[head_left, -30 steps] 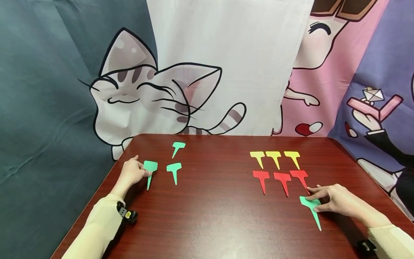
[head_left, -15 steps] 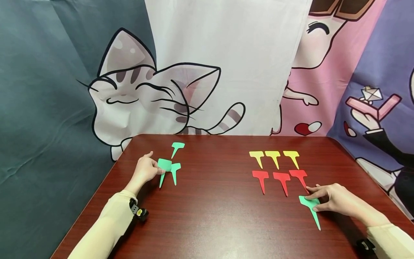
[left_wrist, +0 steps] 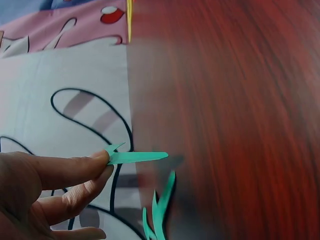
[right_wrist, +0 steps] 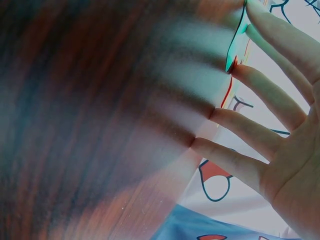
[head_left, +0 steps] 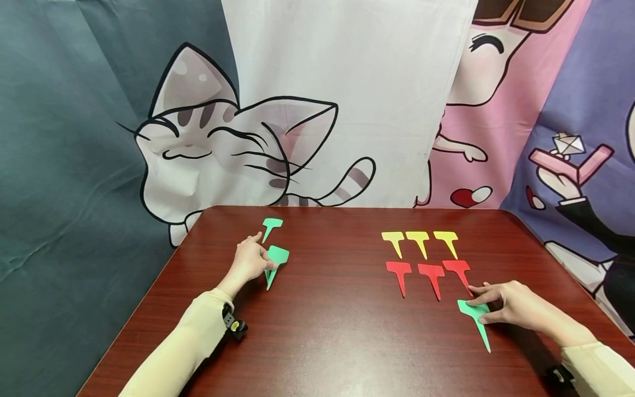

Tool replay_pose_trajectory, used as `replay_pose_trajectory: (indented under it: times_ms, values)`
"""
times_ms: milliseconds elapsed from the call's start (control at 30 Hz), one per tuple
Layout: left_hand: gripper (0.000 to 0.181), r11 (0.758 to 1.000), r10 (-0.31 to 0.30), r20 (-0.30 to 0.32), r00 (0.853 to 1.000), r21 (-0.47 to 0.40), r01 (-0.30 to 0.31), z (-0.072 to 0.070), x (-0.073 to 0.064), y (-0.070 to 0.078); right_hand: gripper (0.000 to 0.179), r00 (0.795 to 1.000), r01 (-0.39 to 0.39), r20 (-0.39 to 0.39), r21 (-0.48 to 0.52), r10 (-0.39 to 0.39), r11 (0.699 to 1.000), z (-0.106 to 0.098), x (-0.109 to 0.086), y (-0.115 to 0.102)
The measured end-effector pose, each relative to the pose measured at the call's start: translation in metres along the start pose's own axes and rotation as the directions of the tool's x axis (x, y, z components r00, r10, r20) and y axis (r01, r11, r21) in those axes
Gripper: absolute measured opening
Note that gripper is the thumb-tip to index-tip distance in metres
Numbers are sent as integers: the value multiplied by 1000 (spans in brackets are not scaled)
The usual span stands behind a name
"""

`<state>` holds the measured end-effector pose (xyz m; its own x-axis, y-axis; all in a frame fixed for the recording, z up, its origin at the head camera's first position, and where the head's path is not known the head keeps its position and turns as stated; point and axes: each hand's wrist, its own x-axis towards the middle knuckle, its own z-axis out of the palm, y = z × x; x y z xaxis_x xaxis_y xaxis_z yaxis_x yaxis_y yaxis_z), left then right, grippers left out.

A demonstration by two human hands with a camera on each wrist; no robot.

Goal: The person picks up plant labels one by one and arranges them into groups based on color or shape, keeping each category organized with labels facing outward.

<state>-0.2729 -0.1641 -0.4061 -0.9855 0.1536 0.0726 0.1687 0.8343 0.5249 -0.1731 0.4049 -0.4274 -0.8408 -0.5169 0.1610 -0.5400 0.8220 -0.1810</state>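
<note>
My left hand (head_left: 249, 260) pinches a green T-shaped plant label (head_left: 279, 255) by its edge between thumb and forefinger. In the left wrist view this label is seen edge-on, above the table. Behind it in the head view lies another green label, mostly covered. Farther back is a third green label (head_left: 272, 223). My right hand (head_left: 516, 309) rests with thumb and forefinger on a green label (head_left: 481, 326) flat on the table. Its other fingers (right_wrist: 235, 122) are spread, their tips touching the tabletop in the right wrist view.
Three yellow labels (head_left: 418, 236) lie in a row at the back right of the brown table (head_left: 322, 331). Three red labels (head_left: 431, 271) make a row in front of them. A printed cloth (head_left: 387, 99) hangs behind the table's far edge.
My left hand has moved right with its green label, which now overlaps the nearer green label on the table. The right hand and its label have stayed in place.
</note>
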Motion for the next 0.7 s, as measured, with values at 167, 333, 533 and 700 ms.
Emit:
replay_pose_trajectory:
  times_ms: [167, 333, 533, 700]
  values:
    - [23, 999, 34, 24, 999, 10, -34, 11, 1, 15, 38, 1000, -4, 8, 12, 3, 1000, 0, 0, 0]
    - [23, 997, 66, 64, 996, 21, -68, 20, 0, 29, 38, 1000, -5, 7, 9, 5, 1000, 0, 1, 0]
    - [25, 994, 105, 77, 991, 17, -106, 30, 0, 45, 38, 1000, -3, -2, 2, 3, 1000, 1, -1, 1]
    - [24, 993, 115, 88, 989, 6, -116, 39, 0, 59, 38, 1000, -7, 0, -8, 7, 1000, 2, -1, 1]
